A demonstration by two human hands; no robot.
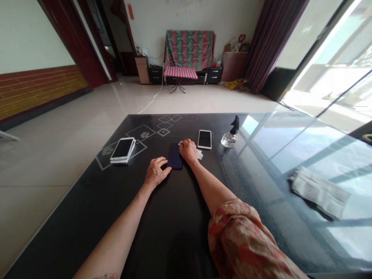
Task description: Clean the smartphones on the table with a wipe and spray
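A dark blue smartphone [174,156] lies flat on the glossy black table in front of me. My left hand [157,171] grips its lower left edge, thumb near the bottom corner and fingers along the side. At the phone's upper right edge, my right hand [188,150] is closed on a white tissue [199,154], which sticks out on both sides of the fingers. Just right of that hand rests a white phone [205,139] with a dark screen. Farther right stands a clear spray bottle [229,138] with a black trigger head.
On the left of the table [139,232] is a small stack of white phones [123,150]. A folded grey cloth [321,192] lies at the right. Beyond the far edge are a tiled floor, a small striped folding table [180,72] and low cabinets.
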